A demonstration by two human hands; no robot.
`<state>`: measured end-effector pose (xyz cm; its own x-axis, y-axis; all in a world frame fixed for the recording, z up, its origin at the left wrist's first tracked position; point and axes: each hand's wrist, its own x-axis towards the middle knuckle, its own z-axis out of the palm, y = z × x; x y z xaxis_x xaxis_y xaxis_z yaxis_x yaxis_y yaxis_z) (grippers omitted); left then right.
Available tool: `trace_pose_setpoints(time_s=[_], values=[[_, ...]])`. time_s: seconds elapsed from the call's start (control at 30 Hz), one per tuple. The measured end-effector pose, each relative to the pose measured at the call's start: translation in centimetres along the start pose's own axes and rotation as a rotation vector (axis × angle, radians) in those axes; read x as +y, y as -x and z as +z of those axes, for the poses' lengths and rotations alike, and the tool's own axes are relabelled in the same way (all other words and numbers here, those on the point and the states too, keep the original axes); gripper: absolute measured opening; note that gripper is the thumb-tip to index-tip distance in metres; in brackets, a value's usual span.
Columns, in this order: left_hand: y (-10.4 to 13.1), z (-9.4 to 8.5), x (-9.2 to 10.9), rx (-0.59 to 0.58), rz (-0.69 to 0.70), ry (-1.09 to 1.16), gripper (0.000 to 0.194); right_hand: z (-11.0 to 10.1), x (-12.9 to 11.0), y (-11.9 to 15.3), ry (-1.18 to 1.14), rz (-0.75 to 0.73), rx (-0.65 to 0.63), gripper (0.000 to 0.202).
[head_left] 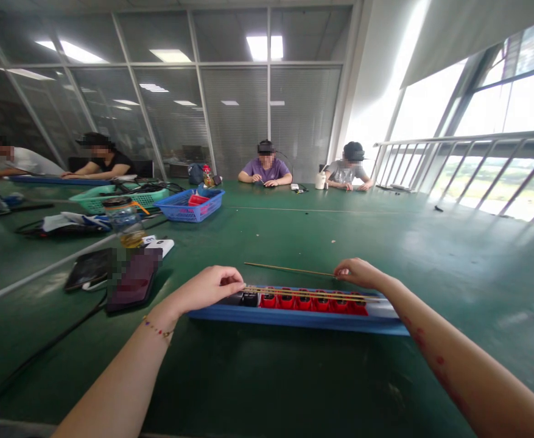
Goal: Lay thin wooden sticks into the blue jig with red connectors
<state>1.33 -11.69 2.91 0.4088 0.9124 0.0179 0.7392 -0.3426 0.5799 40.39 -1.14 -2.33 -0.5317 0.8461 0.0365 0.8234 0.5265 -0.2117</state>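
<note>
A long blue tray point(294, 319) lies across the green table in front of me. Several red cups point(304, 300) stand in a row inside it, with a black piece point(249, 297) at their left. Thin wooden sticks point(312, 294) lie lengthwise over the cups. My left hand point(218, 284) pinches the left ends of these sticks. Beyond the tray, another thin stick point(289, 268) slants across the table, its right end between the closed fingers of my right hand point(353, 271).
At the left are a dark red phone point(134, 280), a black item point(88, 269), a jar point(125, 225), a green basket point(115, 199) and a blue basket point(191, 210). Several people sit around the table's far side. A cable point(42, 350) runs along the left.
</note>
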Motion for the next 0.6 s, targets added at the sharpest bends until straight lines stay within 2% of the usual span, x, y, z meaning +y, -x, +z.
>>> trace_pose_setpoints(time_s=[0.17,0.4,0.6], values=[[0.2,-0.6,0.3,-0.037,0.027,-0.102,0.03,1.0,0.0,-0.4,0.032,-0.029,0.104,0.023],[-0.1,-1.2,1.2,0.016,0.114,-0.283,0.024,1.4,0.2,0.0,0.005,-0.032,0.145,0.024],[0.2,-2.8,2.6,0.149,0.098,-0.339,0.025,1.7,0.4,-0.1,-0.121,0.021,0.147,0.026]])
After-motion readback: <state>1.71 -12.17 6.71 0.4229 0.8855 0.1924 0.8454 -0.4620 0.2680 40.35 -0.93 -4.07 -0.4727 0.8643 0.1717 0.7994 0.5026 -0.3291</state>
